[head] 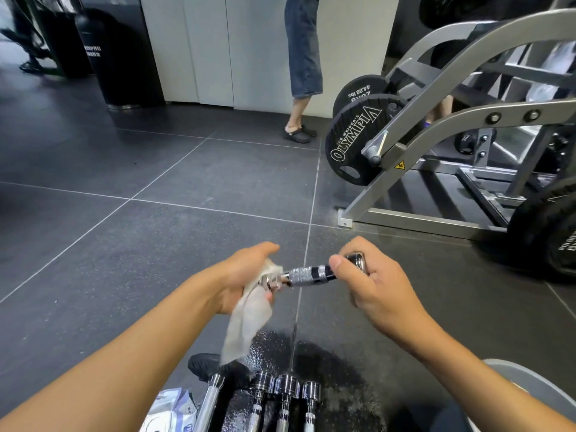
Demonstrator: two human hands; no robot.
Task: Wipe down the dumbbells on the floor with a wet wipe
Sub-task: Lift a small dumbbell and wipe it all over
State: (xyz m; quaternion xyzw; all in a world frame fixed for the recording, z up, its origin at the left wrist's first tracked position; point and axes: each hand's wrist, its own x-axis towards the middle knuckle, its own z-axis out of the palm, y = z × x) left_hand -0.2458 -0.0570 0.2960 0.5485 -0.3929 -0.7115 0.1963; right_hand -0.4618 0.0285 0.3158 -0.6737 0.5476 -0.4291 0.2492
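A person's right hand (377,285) curls fingers and thumb around one end of a chrome dumbbell handle (307,275), while the left hand (240,275) clasps a wet wipe (249,319) around the other end. Both forearms reach forward, holding the handle above the dark tiled floor (187,169). Its long axis runs left to right, with the right end slightly raised.

The wet wipe (249,310) hides the dumbbell handle's (308,275) left end.
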